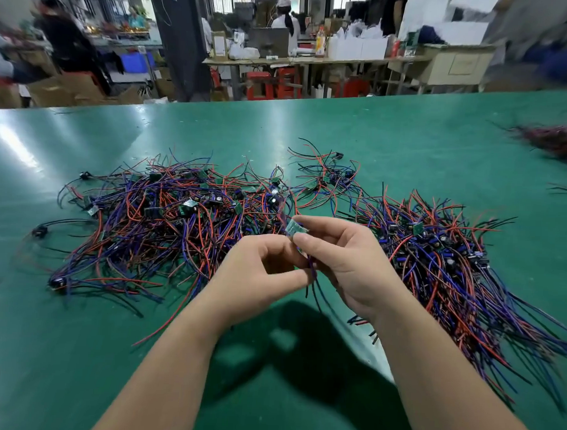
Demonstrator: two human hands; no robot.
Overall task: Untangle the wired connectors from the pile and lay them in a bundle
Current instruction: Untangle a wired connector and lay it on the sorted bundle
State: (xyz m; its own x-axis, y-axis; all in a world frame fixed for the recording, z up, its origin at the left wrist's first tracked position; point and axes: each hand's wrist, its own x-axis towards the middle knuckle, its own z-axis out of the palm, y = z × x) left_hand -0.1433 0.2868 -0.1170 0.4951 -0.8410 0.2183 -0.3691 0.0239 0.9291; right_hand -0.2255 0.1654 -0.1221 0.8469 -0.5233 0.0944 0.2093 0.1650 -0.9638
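Note:
A tangled pile (pixel 166 217) of red, blue, purple and black wires with small green circuit boards spreads over the left and middle of the green table (pixel 311 129). To the right lies a more ordered bundle (pixel 450 272) of the same wired connectors, its wires running toward the near right. Between the two, raised above the table, my right hand (pixel 341 265) pinches one small green board (pixel 295 229) between thumb and fingertips. My left hand (pixel 261 272) pinches that connector's wires (pixel 313 273), which hang down below both hands.
Another dark heap of wires (pixel 558 144) lies blurred at the table's far right edge. A few loose connectors (pixel 328 174) sit behind the pile. Beyond the table's far edge are workbenches, red stools, cartons and people at work.

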